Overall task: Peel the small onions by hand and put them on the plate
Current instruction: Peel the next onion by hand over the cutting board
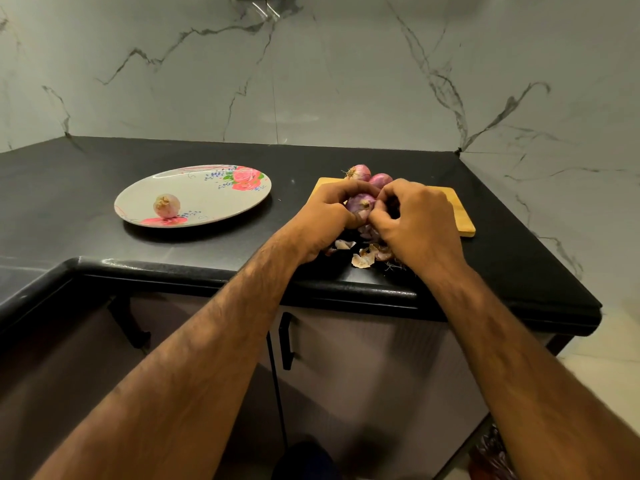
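Wooden cutting board (462,216) on black counter (86,174) w/ marble wall (311,81) behind, cabinet handle (286,341) below.

Walls: grey-white marble slabs (311,81), dark veins running, corners at far left and far right.
Surface: black polished stone (79,174), rounded front edge, bending into an L on the left.
Cabinets: pale mauve doors (363,375) below, black bar handle (286,341).
Floor: light tiles (606,341), right side.
Light: dim, soft glints on the stone edge.

The left hand (325,216) and right hand (415,220) grip a purple onion (360,204) above loose peels (362,259). At nine o'clock from them a plate (207,195) carries one peeled onion (166,205); at twelve o'clock lie two more onions (360,172).
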